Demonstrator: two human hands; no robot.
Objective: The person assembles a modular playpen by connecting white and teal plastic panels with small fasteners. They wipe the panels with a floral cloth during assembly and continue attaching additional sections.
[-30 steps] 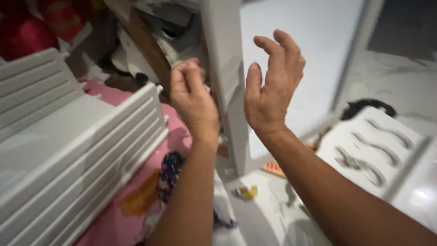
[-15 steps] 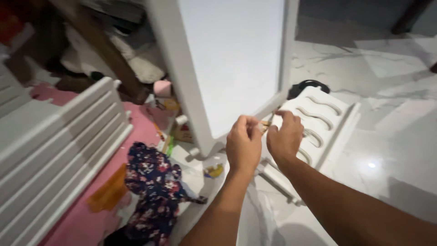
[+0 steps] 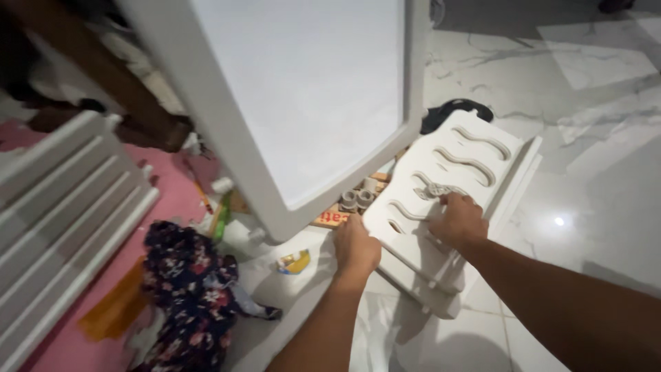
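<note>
White slotted panel (image 3: 451,182) now gripped by both hands (image 3: 406,238).

Light is soft and rather dim, falling from overhead; a small bright glare spot sits on the glossy marble floor (image 3: 558,221), near the white slotted panel (image 3: 454,179); the big white framed panel (image 3: 303,89) reads evenly lit, slightly washed; shadows pool dark in the top left corner; the forearms at the bottom edge are blurred; the flowered cloth (image 3: 186,289) looks soft, smeared.
</note>
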